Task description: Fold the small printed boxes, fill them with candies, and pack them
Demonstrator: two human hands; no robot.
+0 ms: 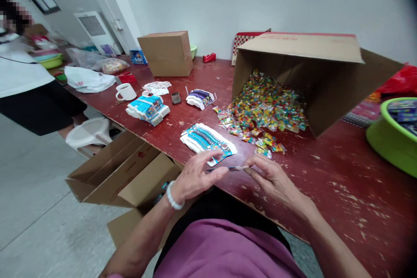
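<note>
A thin flat packet (237,168), seen nearly edge-on, spans the gap between my hands over the table's front edge. My right hand (272,178) pinches its pale right end between thumb and fingertips. At its other end, my left hand (197,176) has the packet between its thumb and fingers. Just beyond lies a fanned row of blue-and-white packets (208,139). Loose wrapped candies (267,141) spill toward my right hand from a large cardboard box (339,87) lying on its side.
More packet stacks (148,108), a purple stack (200,97) and a white mug (126,92) stand left on the red table (293,178). A green basin (391,139) is at right. Open cartons (130,173) sit below left. A person (26,78) stands beyond a white stool (89,132).
</note>
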